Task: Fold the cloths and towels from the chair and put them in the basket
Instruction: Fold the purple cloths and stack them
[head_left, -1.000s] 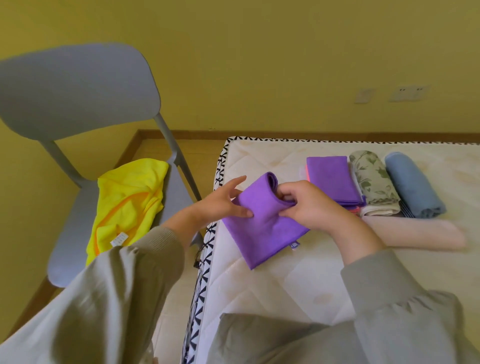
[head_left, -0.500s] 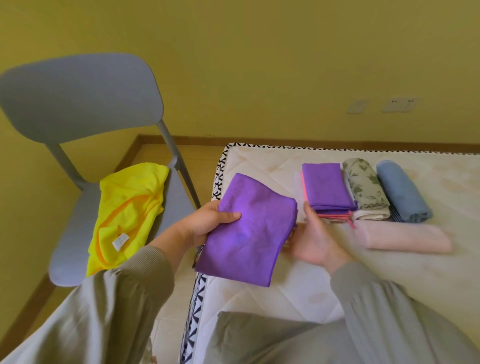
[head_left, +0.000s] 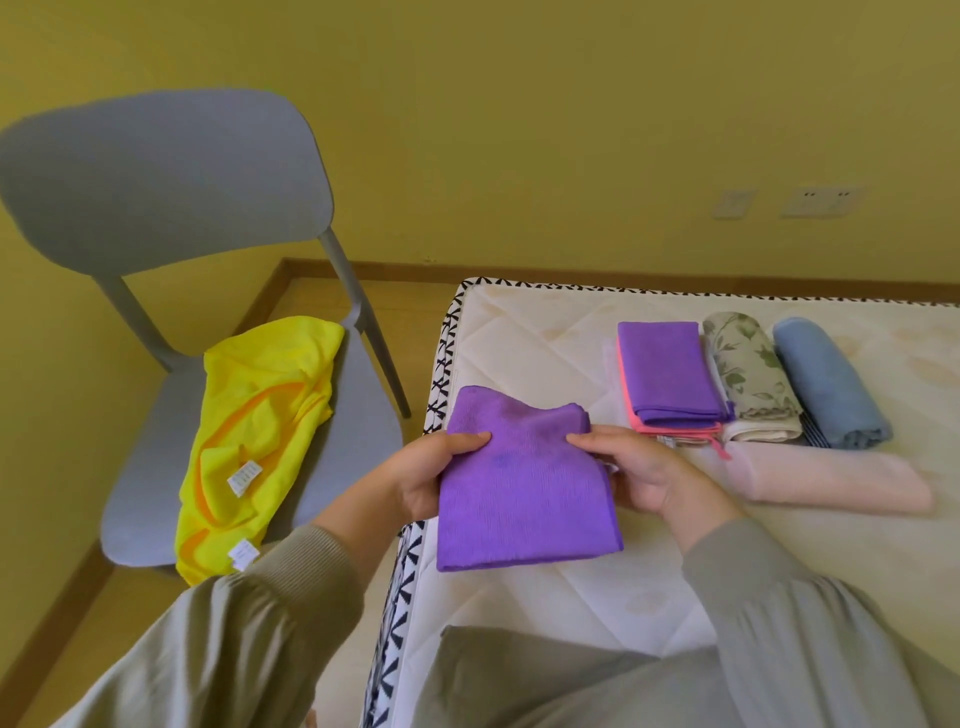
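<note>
Now your left hand (head_left: 431, 478) and right hand (head_left: 644, 478) pinch folded purple cloth (head_left: 524, 493) by side edges, fingers clamped, over bed (head_left: 545, 353) edge. Folded pile (head_left: 670, 374) lies beyond right fingers; right hand nearer.

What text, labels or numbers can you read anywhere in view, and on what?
No text is readable.
Upper white tag on the yellow cloth: printed lines, too small and blurred to read.
Lower white tag on the same cloth: also blurred.
Mattress edging: a black pattern, not lettering.
</note>
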